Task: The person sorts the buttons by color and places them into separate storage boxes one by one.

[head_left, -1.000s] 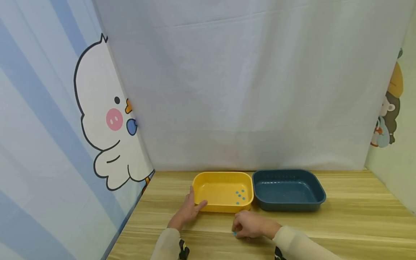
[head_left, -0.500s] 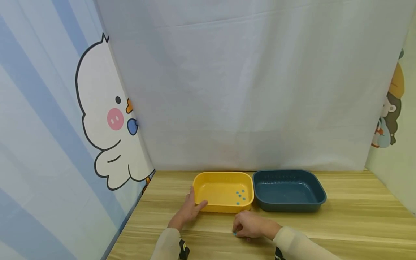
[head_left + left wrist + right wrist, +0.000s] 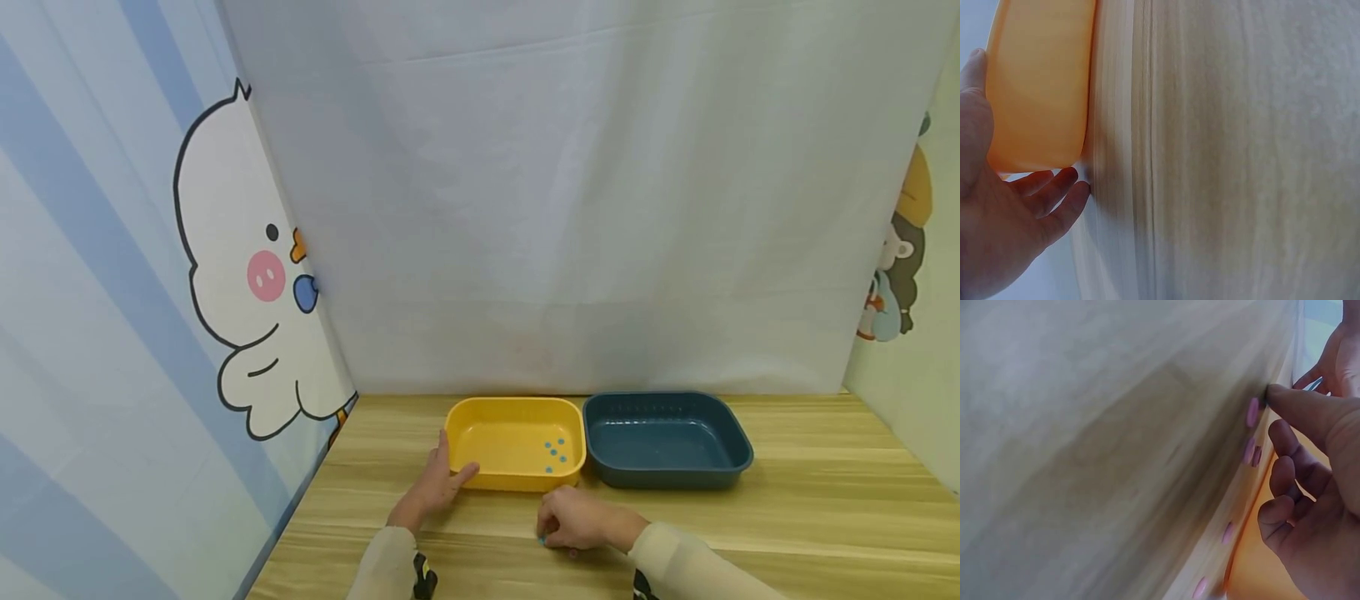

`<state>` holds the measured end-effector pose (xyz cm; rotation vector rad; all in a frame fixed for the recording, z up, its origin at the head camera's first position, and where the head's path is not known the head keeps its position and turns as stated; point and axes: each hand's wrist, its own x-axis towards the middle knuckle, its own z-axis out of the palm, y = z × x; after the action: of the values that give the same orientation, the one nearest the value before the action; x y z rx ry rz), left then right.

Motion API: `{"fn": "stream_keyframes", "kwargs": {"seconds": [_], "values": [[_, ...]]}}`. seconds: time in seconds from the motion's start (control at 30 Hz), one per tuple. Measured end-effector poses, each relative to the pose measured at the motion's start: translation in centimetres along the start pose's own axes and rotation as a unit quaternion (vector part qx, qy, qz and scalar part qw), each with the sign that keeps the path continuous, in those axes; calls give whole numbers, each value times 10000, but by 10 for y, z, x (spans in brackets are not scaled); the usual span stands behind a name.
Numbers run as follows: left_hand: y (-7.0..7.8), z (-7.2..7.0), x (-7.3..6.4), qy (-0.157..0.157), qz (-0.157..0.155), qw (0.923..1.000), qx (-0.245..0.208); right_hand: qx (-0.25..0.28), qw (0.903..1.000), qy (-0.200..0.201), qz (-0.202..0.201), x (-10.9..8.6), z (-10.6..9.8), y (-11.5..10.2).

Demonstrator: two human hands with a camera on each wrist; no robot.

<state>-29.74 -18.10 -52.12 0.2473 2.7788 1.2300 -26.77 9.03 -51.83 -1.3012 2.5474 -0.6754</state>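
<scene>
1. With the left hand (image 3: 435,483), touches the yellow basin (image 3: 495,481) at its eight o'clock corner; spreads the thumb away from nearly straight fingers, with the thumb against the front wall and the fingers along the end wall.
2. With the right hand (image 3: 573,518), pinches a small blue disc (image 3: 542,541) between thumb and forefinger, down at the wooden tabletop (image 3: 810,517); lies at five o'clock from the yellow basin, near its front wall.
3. In the right wrist view, several pink discs (image 3: 1252,412) on the tabletop, strung out from the fingertips toward seven o'clock.
4. Inside the yellow basin, toward four o'clock, five blue discs (image 3: 553,452); just beside the basin, at its three o'clock, a dark teal basin (image 3: 667,446).
5. At twelve o'clock, a pale curtain (image 3: 525,192); at ten o'clock, a printed white bird (image 3: 232,250).
</scene>
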Motion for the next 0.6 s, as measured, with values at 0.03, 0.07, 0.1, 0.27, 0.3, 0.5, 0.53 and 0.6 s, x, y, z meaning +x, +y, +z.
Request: {"fn": "stream_keyframes", "kwargs": {"seconds": [0.03, 0.07, 0.1, 0.27, 0.3, 0.5, 0.53, 0.6], "values": [[0, 0, 0, 5, -11, 10000, 17, 20, 10000, -21, 18, 0, 0, 0], [1, 0, 0, 11, -20, 10000, 29, 70, 10000, -44, 49, 0, 0, 0], [1, 0, 0, 19, -27, 10000, 41, 81, 9999, -58, 60, 0, -1, -1], [2, 0, 0, 15, -28, 10000, -9, 195, 9996, -131, 135, 0, -2, -3], [2, 0, 0, 8, -34, 10000, -17, 195, 9996, -137, 141, 0, -3, -3], [1, 0, 0, 7, -53, 10000, -9, 112, 9998, -131, 117, 1, -3, -3], [1, 1, 0, 10, -50, 10000, -3, 71, 9999, -123, 91, 1, -2, -3], [0, 1, 0, 20, -36, 10000, 12, 25, 9999, -119, 49, 1, -2, -2]]}}
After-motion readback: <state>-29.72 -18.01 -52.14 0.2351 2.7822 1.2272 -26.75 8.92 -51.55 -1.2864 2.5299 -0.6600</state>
